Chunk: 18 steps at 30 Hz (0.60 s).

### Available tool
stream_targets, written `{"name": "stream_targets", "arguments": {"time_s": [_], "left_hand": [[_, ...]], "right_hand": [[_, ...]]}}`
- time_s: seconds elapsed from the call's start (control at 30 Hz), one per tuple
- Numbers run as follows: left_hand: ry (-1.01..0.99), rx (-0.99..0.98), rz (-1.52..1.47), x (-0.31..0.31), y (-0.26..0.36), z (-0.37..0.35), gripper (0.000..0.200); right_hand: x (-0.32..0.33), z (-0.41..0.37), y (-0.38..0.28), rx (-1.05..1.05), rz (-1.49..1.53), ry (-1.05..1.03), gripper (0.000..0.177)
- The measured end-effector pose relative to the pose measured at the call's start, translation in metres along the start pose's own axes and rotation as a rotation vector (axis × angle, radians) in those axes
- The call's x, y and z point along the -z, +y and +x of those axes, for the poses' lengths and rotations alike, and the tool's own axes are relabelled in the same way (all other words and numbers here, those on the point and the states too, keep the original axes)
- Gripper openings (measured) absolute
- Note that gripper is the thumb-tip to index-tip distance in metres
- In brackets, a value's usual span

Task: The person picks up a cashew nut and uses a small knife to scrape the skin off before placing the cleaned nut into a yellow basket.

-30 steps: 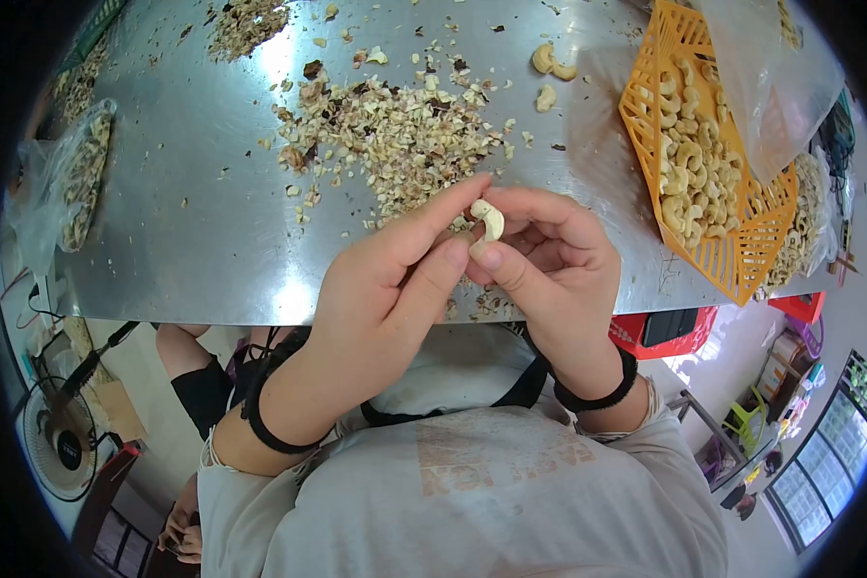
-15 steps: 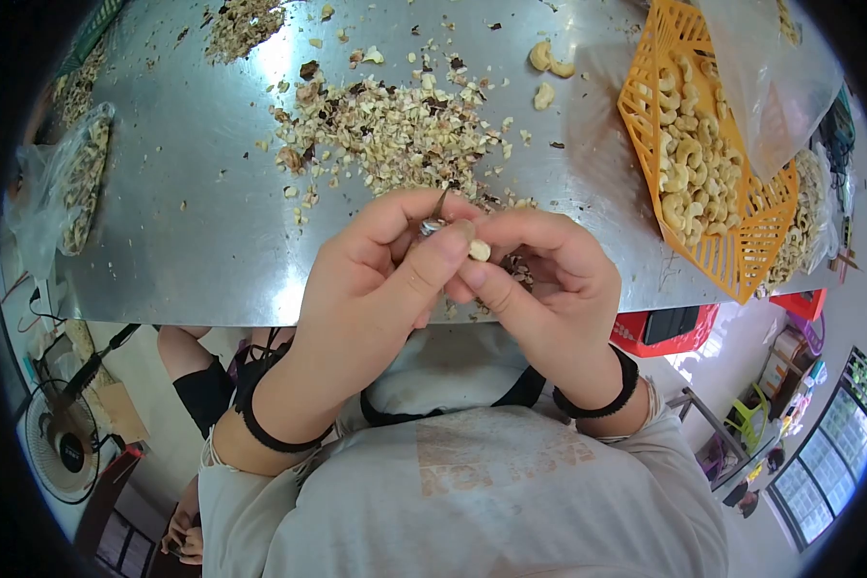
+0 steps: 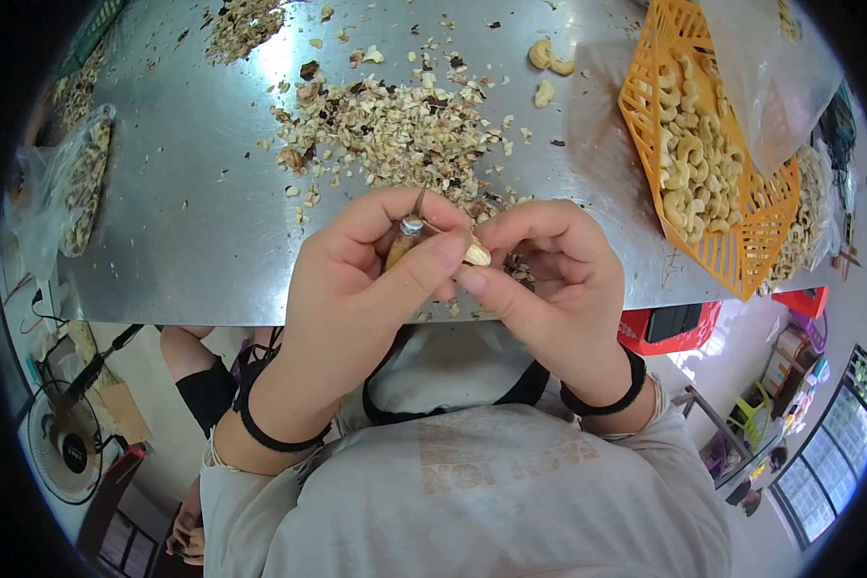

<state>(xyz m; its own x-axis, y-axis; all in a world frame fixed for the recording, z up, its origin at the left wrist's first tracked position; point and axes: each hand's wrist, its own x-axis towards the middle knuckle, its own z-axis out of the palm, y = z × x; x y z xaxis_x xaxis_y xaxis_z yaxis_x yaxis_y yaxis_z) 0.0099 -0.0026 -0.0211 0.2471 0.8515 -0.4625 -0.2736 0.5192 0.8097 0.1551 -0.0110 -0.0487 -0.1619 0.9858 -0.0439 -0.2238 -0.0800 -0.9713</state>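
Note:
My left hand (image 3: 356,279) is closed around a small knife (image 3: 402,245) with a wooden handle and a metal collar; its short pointed blade sticks up past the index finger. At the tip of my left thumb is a pale cashew nut (image 3: 477,254). My right hand (image 3: 559,279) has its thumb and index finger closed on the nut from the other side. The nut's left end is hidden by the left thumb. Just beyond the hands, a heap of nut skins and crumbs (image 3: 395,125) lies on the metal table (image 3: 202,231).
An orange basket (image 3: 739,275) of cashews stands at the right, with a clear plastic bag (image 3: 775,87) over its far side. A few cashews (image 3: 549,60) lie loose near the back. At the left is a bag of skins (image 3: 87,178). A fan (image 3: 65,443) stands lower left.
My left hand has rolled slightly, so more of the knife's handle and collar shows and the blade has shifted left. More of the cashew is now visible between the fingers.

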Motion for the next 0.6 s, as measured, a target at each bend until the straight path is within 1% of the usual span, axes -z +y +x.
{"name": "stream_targets", "arguments": {"time_s": [0.1, 0.17, 0.27, 0.4, 0.5, 0.57, 0.6], "left_hand": [[0.017, 0.002, 0.005, -0.0006, -0.0006, 0.0010, 0.016], [-0.013, 0.056, 0.026, 0.0016, -0.0004, 0.0012, 0.013], [-0.025, 0.095, 0.046, 0.0021, 0.0045, 0.0003, 0.012], [-0.019, 0.091, 0.033, 0.0004, 0.0077, -0.0013, 0.012], [-0.016, 0.084, 0.008, -0.0001, 0.0076, -0.0013, 0.012], [-0.020, 0.067, -0.024, -0.0005, 0.0074, -0.0014, 0.012], [-0.020, 0.067, -0.024, -0.0012, 0.0061, -0.0013, 0.012]], "right_hand": [[0.0016, 0.0006, 0.0009, 0.020, -0.071, -0.002, 0.018], [0.0021, 0.0011, 0.0011, 0.067, -0.112, -0.019, 0.016], [0.0024, 0.0009, 0.0009, 0.070, -0.120, -0.019, 0.014], [0.0037, 0.0019, -0.0006, 0.063, -0.121, -0.037, 0.015], [0.0045, 0.0024, -0.0011, 0.030, -0.088, -0.051, 0.017], [0.0044, 0.0031, -0.0033, -0.047, -0.002, -0.080, 0.017], [0.0044, 0.0025, -0.0033, -0.047, -0.002, -0.080, 0.017]]}}
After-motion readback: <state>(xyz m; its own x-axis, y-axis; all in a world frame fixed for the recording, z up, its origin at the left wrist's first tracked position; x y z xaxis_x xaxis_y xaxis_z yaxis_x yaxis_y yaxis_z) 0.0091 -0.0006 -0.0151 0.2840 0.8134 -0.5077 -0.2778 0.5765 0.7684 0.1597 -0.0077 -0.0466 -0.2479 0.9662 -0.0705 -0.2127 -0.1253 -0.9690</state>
